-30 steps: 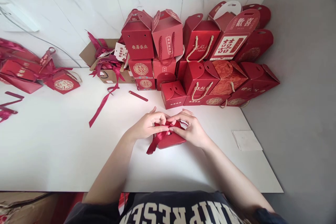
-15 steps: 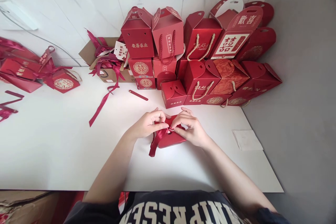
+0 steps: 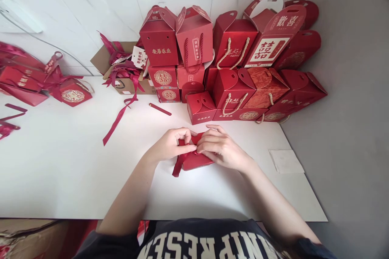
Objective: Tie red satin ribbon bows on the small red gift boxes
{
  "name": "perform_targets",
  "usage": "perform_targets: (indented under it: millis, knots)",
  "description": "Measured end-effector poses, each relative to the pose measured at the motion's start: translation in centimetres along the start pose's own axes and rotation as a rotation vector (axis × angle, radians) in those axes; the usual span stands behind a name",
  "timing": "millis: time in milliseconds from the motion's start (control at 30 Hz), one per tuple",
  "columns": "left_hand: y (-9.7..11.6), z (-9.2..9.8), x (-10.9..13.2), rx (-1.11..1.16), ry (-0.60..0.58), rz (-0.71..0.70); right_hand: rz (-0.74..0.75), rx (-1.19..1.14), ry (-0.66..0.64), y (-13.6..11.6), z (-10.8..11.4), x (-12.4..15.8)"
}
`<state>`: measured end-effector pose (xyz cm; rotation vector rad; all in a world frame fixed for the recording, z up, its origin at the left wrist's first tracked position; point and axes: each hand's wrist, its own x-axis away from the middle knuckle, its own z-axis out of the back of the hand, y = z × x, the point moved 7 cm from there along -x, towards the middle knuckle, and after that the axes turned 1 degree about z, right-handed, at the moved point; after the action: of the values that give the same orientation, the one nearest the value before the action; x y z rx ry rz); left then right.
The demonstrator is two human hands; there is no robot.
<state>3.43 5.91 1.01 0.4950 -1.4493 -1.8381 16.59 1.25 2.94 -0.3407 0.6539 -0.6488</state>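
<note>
A small red gift box (image 3: 197, 162) lies on the white table in front of me, between my two hands. Dark red ribbon (image 3: 178, 164) crosses its top, and one tail hangs over the left side. My left hand (image 3: 173, 144) pinches the ribbon near the middle of the lid, thumb against the curled forefinger. From the other side my right hand (image 3: 223, 147) has its fingertips closed on the ribbon at the same spot. The fingers cover the knot area and much of the box top.
Stacked red gift boxes (image 3: 234, 85) stand along the wall. Left of them is a cardboard box (image 3: 133, 86) of ribbons and tags. A loose ribbon (image 3: 117, 123) and a red strip (image 3: 160, 109) lie nearby. White paper (image 3: 285, 161) is at right; more boxes (image 3: 74, 92) are far left.
My right hand's fingers have rolled forward and down, closing over the ribbon at the centre of the lid. My left hand stays nearly in place; the ribbon tail has shifted slightly.
</note>
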Motion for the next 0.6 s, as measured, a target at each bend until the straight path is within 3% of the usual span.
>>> perform_targets:
  millis: [333,467,600]
  knots:
    - [0.0,-0.1,0.4,-0.058,0.011,0.059,0.006,0.024,0.027,-0.2,0.0,0.3]
    - [0.9,-0.5,0.6,-0.202,0.022,-0.044,-0.058,-0.026,0.035,0.2,-0.2,0.4]
    - [2.6,-0.9,1.3,-0.446,0.121,-0.119,-0.102,-0.080,0.052,0.5,-0.3,0.3]
